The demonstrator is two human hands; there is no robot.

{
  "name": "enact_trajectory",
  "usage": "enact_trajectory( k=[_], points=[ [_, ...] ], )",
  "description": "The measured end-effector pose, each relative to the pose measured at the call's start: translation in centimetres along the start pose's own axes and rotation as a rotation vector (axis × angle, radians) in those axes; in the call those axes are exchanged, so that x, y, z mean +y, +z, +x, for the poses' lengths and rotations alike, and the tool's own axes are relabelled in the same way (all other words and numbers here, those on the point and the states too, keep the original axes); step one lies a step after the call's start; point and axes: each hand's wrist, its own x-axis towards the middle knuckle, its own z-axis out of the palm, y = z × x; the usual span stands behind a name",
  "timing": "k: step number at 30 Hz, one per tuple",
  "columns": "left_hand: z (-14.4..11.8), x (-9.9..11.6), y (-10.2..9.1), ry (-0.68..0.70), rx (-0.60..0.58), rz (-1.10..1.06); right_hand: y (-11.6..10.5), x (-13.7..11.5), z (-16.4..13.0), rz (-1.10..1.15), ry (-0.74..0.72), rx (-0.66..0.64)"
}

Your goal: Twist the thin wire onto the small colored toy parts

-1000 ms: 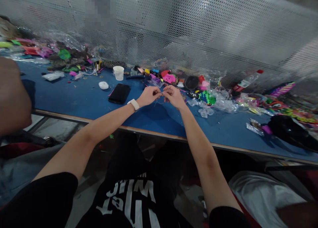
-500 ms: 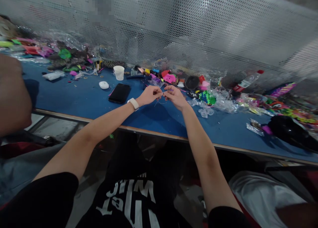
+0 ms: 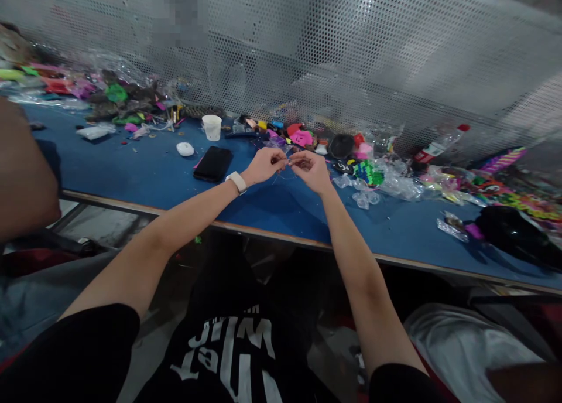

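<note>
My left hand (image 3: pixel 266 164), with a pale band (image 3: pixel 237 183) on its wrist, is pinched at the fingertips above the blue table (image 3: pixel 281 212). Facing it, my right hand (image 3: pixel 311 168) is pinched too, its fingertips almost meeting those of the left. Between and below them runs a thin, pale thread (image 3: pixel 285 178), curving in a loose loop under the fingers. Anything smaller at the fingertips is too tiny to make out. A black phone (image 3: pixel 213 164) lies left of my left hand, and a white rounded case (image 3: pixel 185 149) sits beyond it.
Behind stands a perforated metal panel (image 3: pixel 263 51). Along it lie a white paper cup (image 3: pixel 212 127), colourful soft pieces (image 3: pixel 301 137), clear plastic wrapping (image 3: pixel 399 183) and a red-capped bottle (image 3: pixel 441 144). A glossy black object (image 3: pixel 518 233) is at right. Another person's arm (image 3: pixel 26 174) is at left.
My fingertips have shifted slightly, with the two hands still close together and the thread still below them. The whole view has moved a little; the things on the table are unchanged.
</note>
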Motion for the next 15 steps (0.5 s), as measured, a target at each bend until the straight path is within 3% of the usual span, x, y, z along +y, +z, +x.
enact_trajectory(
  k=[4,10,15],
  points=[
    [0.0,-0.2,0.0,-0.006,-0.005,-0.006,-0.7,-0.7,-0.4,-0.196,-0.130,0.038],
    [-0.1,-0.3,0.3,0.012,-0.014,-0.001,-1.3,-0.5,-0.2,-0.277,-0.131,-0.014],
    [-0.1,0.1,0.2,0.025,0.025,0.023,-1.3,-0.8,-0.1,-0.384,-0.239,0.004]
  ],
)
